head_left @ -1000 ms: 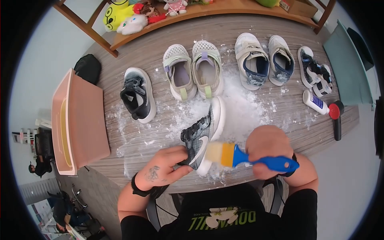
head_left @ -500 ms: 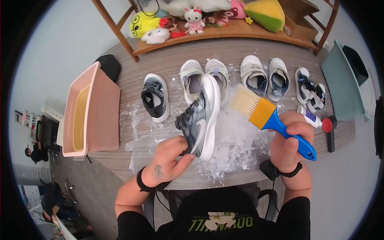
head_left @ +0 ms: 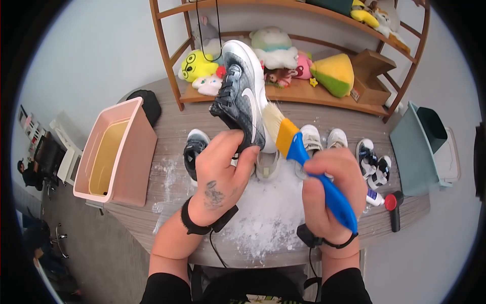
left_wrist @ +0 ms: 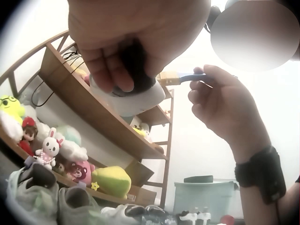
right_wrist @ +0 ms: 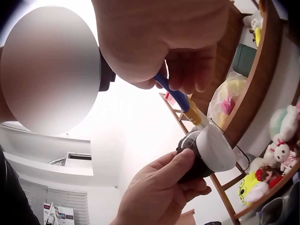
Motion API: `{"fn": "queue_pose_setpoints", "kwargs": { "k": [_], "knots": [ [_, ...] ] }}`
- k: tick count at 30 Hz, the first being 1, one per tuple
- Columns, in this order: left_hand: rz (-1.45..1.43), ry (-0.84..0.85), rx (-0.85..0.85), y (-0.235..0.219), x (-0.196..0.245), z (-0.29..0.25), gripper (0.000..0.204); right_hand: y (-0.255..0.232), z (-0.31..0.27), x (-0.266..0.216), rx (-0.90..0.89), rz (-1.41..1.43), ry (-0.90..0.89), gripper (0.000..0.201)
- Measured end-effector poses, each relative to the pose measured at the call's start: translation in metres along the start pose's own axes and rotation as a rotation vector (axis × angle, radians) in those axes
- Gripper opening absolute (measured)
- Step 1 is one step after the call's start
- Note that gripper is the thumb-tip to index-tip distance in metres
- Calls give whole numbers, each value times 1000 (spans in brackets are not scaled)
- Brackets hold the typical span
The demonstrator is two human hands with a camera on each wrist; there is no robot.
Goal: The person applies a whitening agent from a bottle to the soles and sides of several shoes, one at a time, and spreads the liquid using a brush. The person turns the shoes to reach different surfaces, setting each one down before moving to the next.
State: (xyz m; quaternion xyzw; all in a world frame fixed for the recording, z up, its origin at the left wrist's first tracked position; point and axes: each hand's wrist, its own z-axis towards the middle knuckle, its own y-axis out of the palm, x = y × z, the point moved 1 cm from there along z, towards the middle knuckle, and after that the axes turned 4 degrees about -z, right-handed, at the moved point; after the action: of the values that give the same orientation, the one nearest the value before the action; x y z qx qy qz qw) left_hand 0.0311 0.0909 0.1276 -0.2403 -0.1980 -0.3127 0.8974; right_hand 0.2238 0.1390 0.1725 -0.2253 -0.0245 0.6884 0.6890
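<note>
A dark grey sneaker with a white sole [head_left: 247,96] is held up off the table, toe upward, in the head view. My left hand [head_left: 220,175] grips it at the heel, thumb on the near side. In my right hand [head_left: 338,190] is a paintbrush [head_left: 293,143] with a blue handle and a yellow band, fingers wrapped round the handle. Its pale bristles [head_left: 274,119] meet the edge of the white sole. From the right wrist view, the brush comes down on the sole [right_wrist: 218,150] near the heel.
White powder [head_left: 263,218] covers the table's middle. Behind it stand a dark sneaker [head_left: 192,152], several paler shoes [head_left: 311,136] and small black-and-white shoes [head_left: 377,167]. A pink tub [head_left: 137,162] is left, a teal bin [head_left: 412,157] right. A shelf with plush toys [head_left: 331,73] rises behind.
My left hand has lifted the sneaker from near the table to high in front of the shelf. The brush left the sole, swung right, then came back against it. The head view has tilted up.
</note>
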Motion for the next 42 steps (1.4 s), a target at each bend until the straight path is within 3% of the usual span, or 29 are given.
{"fn": "queue_pose_setpoints", "kwargs": {
  "k": [6, 9, 10, 13, 16, 22, 26, 31, 35, 42],
  "knots": [
    [-104, -199, 39, 11, -12, 13, 19, 0, -7, -1, -147, -114, -128, 25],
    [-625, -515, 101, 13, -17, 12, 19, 5, -12, 2, -177, -142, -177, 27],
    [-728, -532, 102, 11, -20, 12, 21, 5, -14, 2, -181, -139, -189, 27],
    [-778, -637, 96, 1, -20, 12, 21, 12, -19, 2, -189, -147, -230, 28],
    [-816, -586, 115, -6, -20, 6, 20, 19, -25, 4, -188, -141, -272, 29],
    [-1161, -610, 176, -16, -13, 10, 24, 21, -29, 9, -177, -99, -284, 30],
    [-1272, -702, 186, -21, -12, 11, 29, 24, -29, 13, -181, -45, -381, 26],
    [-1622, -912, 179, -23, -19, 6, 30, 29, -35, 23, -60, 11, -349, 25],
    [-1731, -1016, 175, -21, -29, -1, 31, 32, -37, 28, -9, 48, -351, 24],
    [-1808, -995, 311, -32, -25, 9, 34, 24, -38, 42, 14, 66, -223, 28]
  ]
}}
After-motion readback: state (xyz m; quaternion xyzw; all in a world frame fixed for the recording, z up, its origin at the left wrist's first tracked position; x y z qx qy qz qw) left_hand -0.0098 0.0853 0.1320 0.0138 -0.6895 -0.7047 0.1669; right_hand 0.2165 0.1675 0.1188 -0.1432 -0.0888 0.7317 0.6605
